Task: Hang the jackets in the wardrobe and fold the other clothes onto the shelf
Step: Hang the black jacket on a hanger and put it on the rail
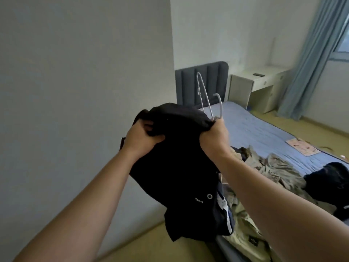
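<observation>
Left hand (pixel 143 137) is clenched on the top edge of a black jacket (pixel 175 167), which is held up beside the bed (pixel 264 129). Right hand (pixel 215 135) is clamped on the jacket's other side together with a grey hanger (pixel 204 97).

Low in the middle of the frame, the black jacket (pixel 175 167) carries small pale characters just left of a metal eyelet (pixel 209 196). They look like digits but are too blurred to read. The dark patch (pixel 252 239) on the khaki garment (pixel 243 222) at lower right and the printed sheet (pixel 302 146) on the bed (pixel 264 129) are also illegible.
</observation>
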Available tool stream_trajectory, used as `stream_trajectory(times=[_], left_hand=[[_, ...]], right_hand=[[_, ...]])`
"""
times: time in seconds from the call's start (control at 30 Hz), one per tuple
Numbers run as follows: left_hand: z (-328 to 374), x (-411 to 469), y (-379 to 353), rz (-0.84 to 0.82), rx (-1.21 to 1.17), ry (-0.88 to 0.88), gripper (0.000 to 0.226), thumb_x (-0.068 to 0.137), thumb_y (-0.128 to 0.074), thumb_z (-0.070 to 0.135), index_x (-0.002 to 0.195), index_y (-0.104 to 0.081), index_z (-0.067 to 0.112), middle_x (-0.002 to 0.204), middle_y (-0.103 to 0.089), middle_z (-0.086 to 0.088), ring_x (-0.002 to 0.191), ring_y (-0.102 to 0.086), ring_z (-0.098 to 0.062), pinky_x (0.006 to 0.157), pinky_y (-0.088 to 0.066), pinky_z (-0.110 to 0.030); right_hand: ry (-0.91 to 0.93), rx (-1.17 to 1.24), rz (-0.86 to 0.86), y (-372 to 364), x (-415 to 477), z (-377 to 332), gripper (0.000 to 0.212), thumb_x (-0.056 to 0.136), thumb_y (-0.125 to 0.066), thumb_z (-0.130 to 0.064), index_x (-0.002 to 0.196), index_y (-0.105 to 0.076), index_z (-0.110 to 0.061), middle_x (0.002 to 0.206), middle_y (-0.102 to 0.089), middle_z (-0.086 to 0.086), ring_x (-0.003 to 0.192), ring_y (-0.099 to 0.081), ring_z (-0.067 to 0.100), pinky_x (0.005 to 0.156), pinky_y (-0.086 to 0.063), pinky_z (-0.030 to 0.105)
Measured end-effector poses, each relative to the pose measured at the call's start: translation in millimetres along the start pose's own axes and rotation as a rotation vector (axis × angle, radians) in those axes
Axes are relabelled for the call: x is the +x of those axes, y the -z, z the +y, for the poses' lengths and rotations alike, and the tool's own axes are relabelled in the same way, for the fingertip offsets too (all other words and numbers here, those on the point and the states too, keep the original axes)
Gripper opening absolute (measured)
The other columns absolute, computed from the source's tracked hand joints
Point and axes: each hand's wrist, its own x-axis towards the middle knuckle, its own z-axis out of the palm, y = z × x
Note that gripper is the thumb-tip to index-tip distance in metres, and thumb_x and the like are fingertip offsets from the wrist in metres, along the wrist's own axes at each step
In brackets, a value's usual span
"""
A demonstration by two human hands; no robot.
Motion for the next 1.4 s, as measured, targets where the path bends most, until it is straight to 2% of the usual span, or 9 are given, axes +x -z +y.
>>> stream_trajectory(times=[0.23, 0.43, 0.63, 0.77, 0.9, 1.0, 1.1, 1.27, 1.4], left_hand=[[-138, -81, 19, -0.076, 0.298, 0.413, 0.054, 0.087, -0.067, 0.007, 0.138, -0.051, 0.007, 0.118, -0.064, -0.011, 0.106, -0.062, -0.027, 0.093, -0.052, -0.037], [-202, -160, 38, 0.245, 0.154, 0.805, 0.053, 0.094, -0.058, 0.009, 0.143, -0.039, 0.001, 0.137, -0.052, -0.025, 0.122, -0.055, -0.04, 0.1, -0.049, -0.044], [-199, -214, 101, 0.672, 0.182, 0.993, 0.059, 0.094, -0.06, 0.022, 0.142, -0.037, -0.004, 0.144, -0.04, -0.028, 0.129, -0.044, -0.044, 0.106, -0.041, -0.049], [-157, -238, 150, 1.062, 0.332, 0.664, 0.039, 0.092, -0.057, 0.025, 0.121, -0.053, -0.001, 0.123, -0.059, -0.023, 0.111, -0.058, -0.04, 0.094, -0.045, -0.044], [-101, -250, 196, 1.374, 0.342, 0.391, 0.039, 0.08, -0.068, 0.026, 0.109, -0.047, 0.011, 0.105, -0.06, -0.011, 0.091, -0.06, -0.034, 0.081, -0.051, -0.045], [-77, -256, 219, 1.316, 0.45, 0.395, 0.044, 0.084, -0.068, 0.03, 0.123, -0.051, 0.023, 0.113, -0.057, -0.005, 0.089, -0.06, -0.026, 0.08, -0.053, -0.042], [-73, -261, 229, 1.163, 0.683, 0.498, 0.024, 0.093, -0.054, 0.036, 0.101, -0.067, 0.018, 0.109, -0.059, -0.011, 0.097, -0.058, -0.034, 0.087, -0.052, -0.051], [-75, -266, 218, 1.056, 0.417, 0.492, 0.035, 0.095, -0.041, 0.042, 0.09, -0.06, 0.013, 0.078, -0.058, 0.003, 0.076, -0.059, -0.023, 0.06, -0.039, -0.033], [-62, -261, 216, 1.052, 0.47, 0.381, 0.024, 0.096, -0.051, 0.039, 0.095, -0.057, 0.015, 0.078, -0.054, 0.01, 0.076, -0.055, -0.02, 0.069, -0.039, -0.033]], right_hand=[[0.045, 0.043, -0.213, -59, -67, -32, 0.025, 0.085, -0.045, 0.001, 0.101, -0.047, -0.017, 0.086, -0.055, 0.0, 0.076, -0.052, 0.011, 0.055, -0.035, 0.024], [0.096, 0.03, -0.441, -96, -114, -48, 0.03, 0.086, -0.046, 0.003, 0.107, -0.048, -0.019, 0.089, -0.055, -0.002, 0.078, -0.052, 0.005, 0.046, -0.034, 0.01], [0.184, 0.013, -0.678, -115, -142, -61, 0.029, 0.083, -0.045, 0.001, 0.105, -0.052, -0.016, 0.089, -0.06, 0.004, 0.082, -0.059, 0.016, 0.055, -0.038, 0.024], [0.247, -0.031, -0.832, -113, -148, -68, 0.039, 0.082, -0.049, -0.001, 0.118, -0.056, -0.013, 0.101, -0.065, 0.011, 0.096, -0.064, 0.028, 0.071, -0.049, 0.031], [0.411, -0.091, -0.922, -104, -141, -78, 0.031, 0.078, -0.046, 0.005, 0.102, -0.058, -0.012, 0.093, -0.064, 0.01, 0.092, -0.065, 0.031, 0.068, -0.044, 0.03], [0.537, -0.202, -0.949, -101, -135, -86, 0.034, 0.079, -0.047, 0.007, 0.104, -0.054, -0.015, 0.094, -0.06, 0.004, 0.094, -0.06, 0.027, 0.065, -0.04, 0.025], [0.628, -0.287, -0.938, -105, -132, -92, 0.036, 0.083, -0.047, 0.005, 0.111, -0.052, -0.016, 0.102, -0.058, 0.004, 0.099, -0.058, 0.028, 0.071, -0.045, 0.029], [0.649, -0.308, -0.861, -111, -125, -91, 0.043, 0.082, -0.049, 0.004, 0.123, -0.052, -0.01, 0.111, -0.057, 0.01, 0.102, -0.056, 0.03, 0.081, -0.046, 0.037], [0.616, -0.349, -0.805, -119, -118, -80, 0.028, 0.083, -0.05, 0.002, 0.106, -0.053, -0.014, 0.103, -0.056, 0.006, 0.089, -0.053, 0.026, 0.074, -0.045, 0.034]])
